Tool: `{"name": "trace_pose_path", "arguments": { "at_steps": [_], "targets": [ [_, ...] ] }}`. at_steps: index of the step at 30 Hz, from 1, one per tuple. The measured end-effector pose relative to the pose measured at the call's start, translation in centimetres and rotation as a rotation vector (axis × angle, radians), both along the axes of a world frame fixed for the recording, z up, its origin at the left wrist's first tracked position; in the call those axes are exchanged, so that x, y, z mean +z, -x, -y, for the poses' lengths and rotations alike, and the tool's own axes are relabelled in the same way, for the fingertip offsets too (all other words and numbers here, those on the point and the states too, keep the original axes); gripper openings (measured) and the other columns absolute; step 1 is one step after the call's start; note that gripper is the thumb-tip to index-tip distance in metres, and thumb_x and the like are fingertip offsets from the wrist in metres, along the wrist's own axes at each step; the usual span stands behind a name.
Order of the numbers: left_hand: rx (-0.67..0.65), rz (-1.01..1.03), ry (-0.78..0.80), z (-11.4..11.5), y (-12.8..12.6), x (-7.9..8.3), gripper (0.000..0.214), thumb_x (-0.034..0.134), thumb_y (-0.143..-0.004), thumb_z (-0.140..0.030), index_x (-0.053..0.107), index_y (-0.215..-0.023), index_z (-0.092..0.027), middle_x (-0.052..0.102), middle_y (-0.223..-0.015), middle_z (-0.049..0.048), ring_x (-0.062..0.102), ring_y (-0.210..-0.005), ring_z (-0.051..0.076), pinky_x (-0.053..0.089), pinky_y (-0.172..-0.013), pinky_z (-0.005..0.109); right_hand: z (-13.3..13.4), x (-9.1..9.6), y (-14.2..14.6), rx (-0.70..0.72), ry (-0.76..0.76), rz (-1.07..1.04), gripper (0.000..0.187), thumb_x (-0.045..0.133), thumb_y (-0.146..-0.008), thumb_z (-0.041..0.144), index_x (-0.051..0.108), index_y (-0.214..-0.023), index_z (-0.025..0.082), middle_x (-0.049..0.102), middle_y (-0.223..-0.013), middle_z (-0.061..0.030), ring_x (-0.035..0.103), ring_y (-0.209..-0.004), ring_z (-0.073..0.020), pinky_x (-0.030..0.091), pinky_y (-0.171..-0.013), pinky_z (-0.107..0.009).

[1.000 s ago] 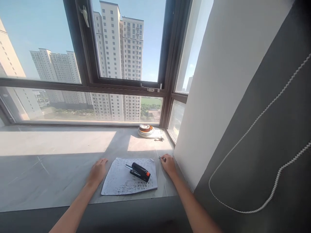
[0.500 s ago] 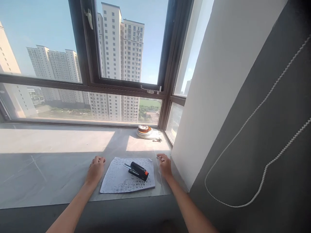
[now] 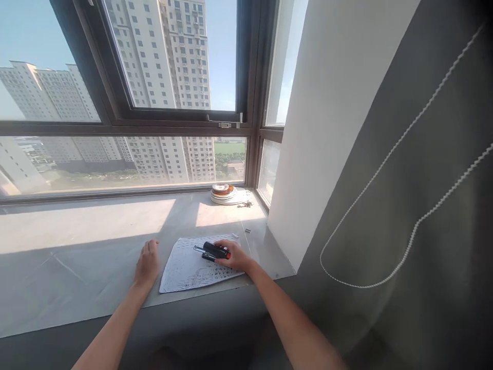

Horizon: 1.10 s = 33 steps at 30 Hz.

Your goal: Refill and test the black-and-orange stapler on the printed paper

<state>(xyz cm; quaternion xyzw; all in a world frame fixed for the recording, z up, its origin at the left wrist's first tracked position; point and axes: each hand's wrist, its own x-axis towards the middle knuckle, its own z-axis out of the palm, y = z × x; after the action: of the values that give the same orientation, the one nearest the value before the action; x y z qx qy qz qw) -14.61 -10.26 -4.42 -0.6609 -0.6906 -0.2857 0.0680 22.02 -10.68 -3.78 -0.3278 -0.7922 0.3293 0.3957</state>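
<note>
A printed sheet of paper point(image 3: 188, 270) lies on the grey window sill point(image 3: 77, 257). A black stapler point(image 3: 211, 250) with an orange end rests on the sheet. My right hand point(image 3: 234, 257) lies over the stapler's near end, fingers curled onto it. My left hand point(image 3: 147, 263) rests on the sill just left of the paper, fingers loosely bent, holding nothing. A small pale object point(image 3: 247, 230) lies on the sill beyond the paper's right corner.
A stack of plates point(image 3: 223, 193) with small dark bits beside it stands at the sill's far right corner by the window frame point(image 3: 246, 128). A white wall point(image 3: 331, 118) and a grey blind point(image 3: 404, 205) with a bead cord point(image 3: 385, 169) rise on the right.
My right hand left the sill edge by the wall and moved left onto the stapler. My left hand stayed beside the paper. The view has tilted down and shifted.
</note>
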Motion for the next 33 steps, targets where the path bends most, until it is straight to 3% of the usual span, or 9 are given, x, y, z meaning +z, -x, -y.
{"name": "trace_pose_path", "arguments": {
  "at_steps": [5, 8, 11, 16, 19, 27, 33],
  "targets": [
    [0.044, 0.118, -0.034, -1.1, 0.4, -0.4, 0.040, 0.030, -0.101, -0.027, 0.061, -0.121, -0.012, 0.062, -0.116, 0.0215, 0.061, -0.117, 0.036, 0.054, -0.093, 0.049, 0.0, 0.3, 0.1, -0.001, -0.011, 0.020, 0.047, 0.082, -0.081, 0.034, 0.071, -0.125, 0.023, 0.075, -0.115, -0.0066, 0.069, -0.105, -0.0251, 0.051, -0.092, -0.034],
    [0.089, 0.199, -0.003, -1.1, -0.6, -0.2, 0.043, 0.032, -0.099, -0.027, 0.064, -0.122, -0.011, 0.065, -0.115, 0.0216, 0.058, -0.125, 0.037, 0.053, -0.097, 0.051, 0.0, 0.6, 0.0, 0.002, -0.012, 0.037, 0.046, 0.082, -0.081, 0.034, 0.072, -0.125, 0.022, 0.075, -0.114, -0.0064, 0.069, -0.104, -0.0242, 0.051, -0.090, -0.032],
    [0.002, 0.204, 0.047, -0.1, -2.7, 1.4, 0.045, 0.033, -0.098, -0.029, 0.068, -0.120, -0.013, 0.070, -0.116, 0.0198, 0.061, -0.123, 0.036, 0.052, -0.098, 0.047, -0.1, 0.6, -0.1, -0.002, 0.004, 0.042, 0.046, 0.082, -0.082, 0.036, 0.072, -0.125, 0.022, 0.075, -0.113, -0.0062, 0.069, -0.103, -0.0240, 0.051, -0.088, -0.031],
    [-0.161, 0.259, 0.044, 2.1, -6.9, 5.5, 0.049, 0.050, -0.097, -0.050, 0.069, -0.130, -0.019, 0.079, -0.102, 0.0109, 0.073, -0.091, 0.029, 0.056, -0.082, 0.037, 0.0, 0.6, -0.3, 0.025, 0.032, -0.014, 0.046, 0.081, -0.083, 0.039, 0.074, -0.124, 0.022, 0.076, -0.114, -0.0059, 0.070, -0.104, -0.0244, 0.051, -0.088, -0.031],
    [-0.231, 0.236, 0.047, 2.3, -8.8, 6.4, 0.039, 0.059, -0.093, -0.050, 0.075, -0.115, -0.023, 0.081, -0.103, 0.0085, 0.073, -0.091, 0.028, 0.056, -0.088, 0.038, 0.0, 0.6, -0.4, 0.035, 0.035, -0.039, 0.042, 0.081, -0.082, 0.036, 0.076, -0.122, 0.022, 0.077, -0.114, -0.0051, 0.071, -0.105, -0.0246, 0.051, -0.090, -0.031],
    [-0.561, 0.125, 0.123, 1.9, -10.7, 5.3, 0.024, 0.062, -0.094, -0.042, 0.077, -0.098, -0.023, 0.077, -0.120, 0.0095, 0.066, -0.116, 0.030, 0.049, -0.105, 0.046, -0.1, 1.0, -0.6, 0.086, -0.039, -0.036, 0.036, 0.079, -0.085, 0.030, 0.078, -0.120, 0.021, 0.078, -0.112, -0.0054, 0.071, -0.103, -0.0235, 0.050, -0.090, -0.030],
    [-0.569, 0.159, 0.173, 1.9, -11.0, 3.8, 0.029, 0.061, -0.095, -0.043, 0.080, -0.103, -0.023, 0.075, -0.122, 0.0098, 0.065, -0.116, 0.029, 0.052, -0.101, 0.040, -0.2, 0.8, -0.6, 0.079, -0.011, -0.016, 0.038, 0.078, -0.086, 0.028, 0.076, -0.124, 0.022, 0.077, -0.115, -0.0071, 0.070, -0.105, -0.0239, 0.050, -0.092, -0.032]
  ]
}}
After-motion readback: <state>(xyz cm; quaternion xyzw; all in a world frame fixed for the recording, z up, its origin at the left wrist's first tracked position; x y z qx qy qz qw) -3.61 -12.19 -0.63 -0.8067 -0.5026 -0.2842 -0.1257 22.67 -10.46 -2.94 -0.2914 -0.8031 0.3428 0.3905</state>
